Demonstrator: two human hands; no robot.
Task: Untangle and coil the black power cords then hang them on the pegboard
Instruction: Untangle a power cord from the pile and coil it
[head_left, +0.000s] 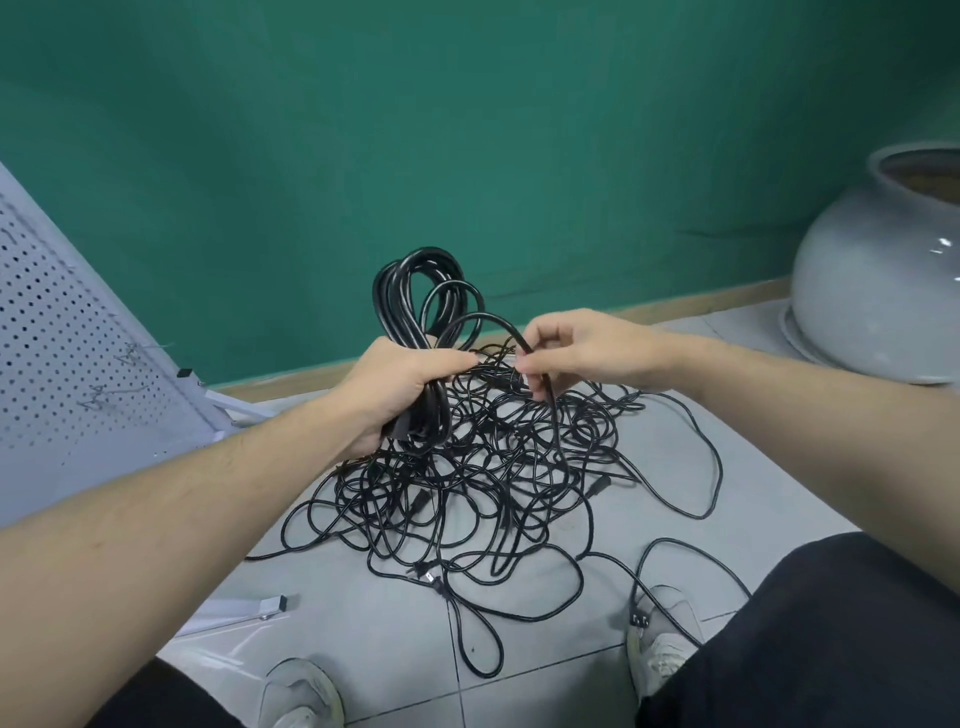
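Tiled floor (545, 675): cord tangle (483, 478); grey pot (878, 280) contents unclear.

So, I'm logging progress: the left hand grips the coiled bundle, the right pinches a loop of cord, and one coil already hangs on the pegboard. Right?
Not quite. In the head view no coil hangs on the pegboard; its hooks are bare. The rest holds: the left hand grips the coiled bundle, and the right hand pinches a loop of cord above the tangled pile.
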